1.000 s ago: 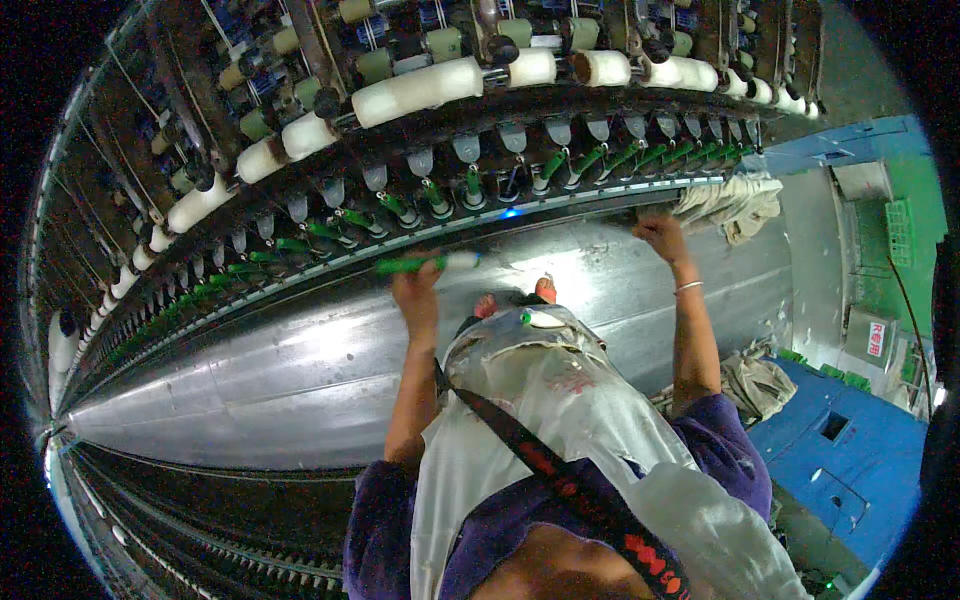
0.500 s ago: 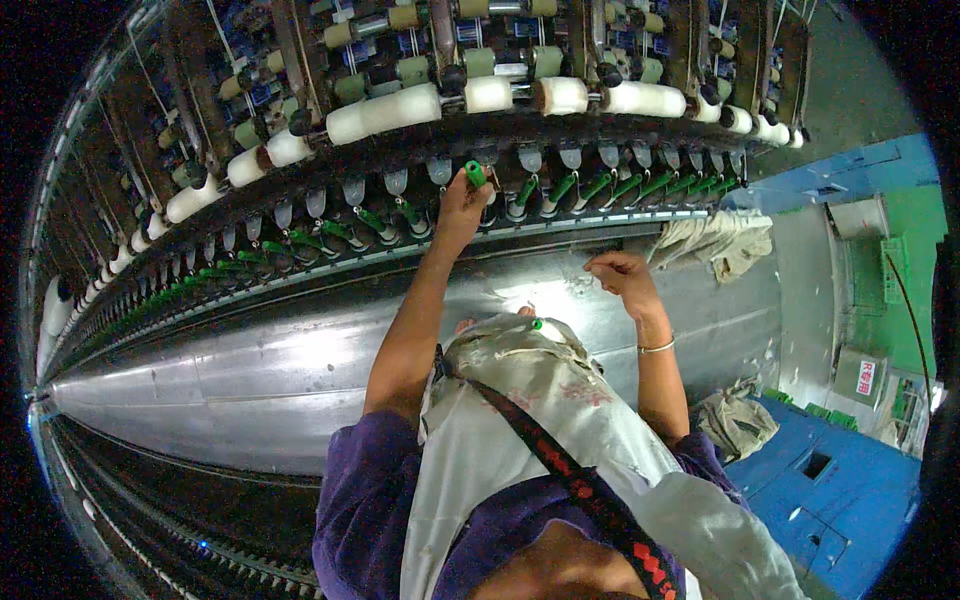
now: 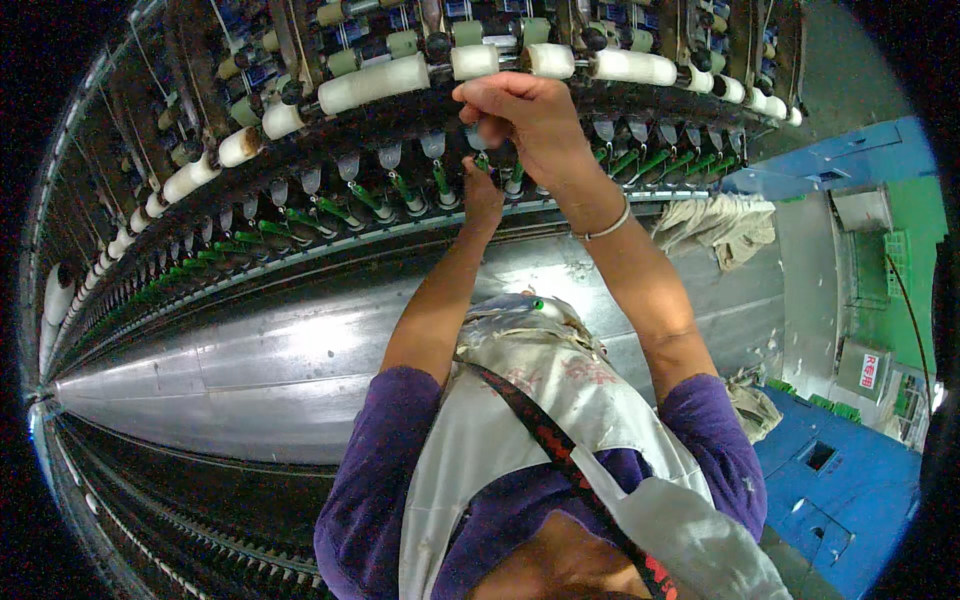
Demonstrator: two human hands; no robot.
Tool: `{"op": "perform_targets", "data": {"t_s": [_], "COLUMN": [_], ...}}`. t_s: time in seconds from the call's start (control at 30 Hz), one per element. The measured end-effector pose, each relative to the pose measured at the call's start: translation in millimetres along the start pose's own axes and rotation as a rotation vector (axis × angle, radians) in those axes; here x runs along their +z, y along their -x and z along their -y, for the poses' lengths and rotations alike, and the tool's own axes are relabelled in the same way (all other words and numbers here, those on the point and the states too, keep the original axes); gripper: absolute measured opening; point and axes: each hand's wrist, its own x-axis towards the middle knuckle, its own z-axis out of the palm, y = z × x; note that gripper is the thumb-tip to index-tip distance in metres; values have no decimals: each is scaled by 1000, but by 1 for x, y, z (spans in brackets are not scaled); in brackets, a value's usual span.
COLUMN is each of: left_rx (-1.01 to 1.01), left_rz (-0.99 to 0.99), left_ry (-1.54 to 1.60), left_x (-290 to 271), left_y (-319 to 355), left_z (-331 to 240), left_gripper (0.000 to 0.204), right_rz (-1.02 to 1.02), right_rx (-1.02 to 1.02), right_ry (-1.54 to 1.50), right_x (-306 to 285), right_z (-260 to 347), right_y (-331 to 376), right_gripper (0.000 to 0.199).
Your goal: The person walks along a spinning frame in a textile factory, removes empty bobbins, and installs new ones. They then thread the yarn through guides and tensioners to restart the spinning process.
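Note:
A long spinning frame carries a row of green bobbins (image 3: 397,188) on upright spindles, each beneath a small pale guide. My left hand (image 3: 484,198) is closed around one green bobbin (image 3: 482,160) in that row, its tip showing above the fingers. Higher up, my right hand (image 3: 540,125) is raised in front of the white rollers (image 3: 474,62), fingertips pinched together just below them. Whatever the pinch holds is too fine or blurred to make out. My right forearm covers part of the bobbin row.
A green-tipped bobbin (image 3: 538,304) pokes from my pale apron's pocket (image 3: 560,325). Cream cloth (image 3: 720,228) hangs at the frame's right end. Blue cabinets (image 3: 830,470) stand at the right, beside a bundled cloth (image 3: 752,408). Another machine row (image 3: 200,530) runs behind at lower left.
My right hand has risen from beside the apron up and left to the white rollers. The left hand stays at the row, and the bobbin it grips now sits among the spindles.

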Motion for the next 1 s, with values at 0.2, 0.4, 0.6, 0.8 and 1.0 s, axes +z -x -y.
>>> {"op": "perform_targets", "data": {"t_s": [0.2,0.4,0.6,0.8,1.0], "left_rx": [-201,-392,-73,-191,-152], "left_rz": [91,258,296,704,638], "left_ry": [-240,-332,-131,-211,-241], "left_x": [4,0,-45,-90,-85], "left_y": [-2,5,81,108,92], "left_z": [4,-4,3,42,13], "left_gripper": [84,87,79,56,45], "right_rz": [20,-10,-179,-371,-92], "right_rx": [-30,-122,-64,69,7], "right_ry": [17,55,256,907,282], "right_x": [-6,0,-69,-71,-21], "right_z": [10,25,-36,-228,-173], "right_y": [-5,-5,-1,52,12], "right_gripper": [20,20,16,15,16]}}
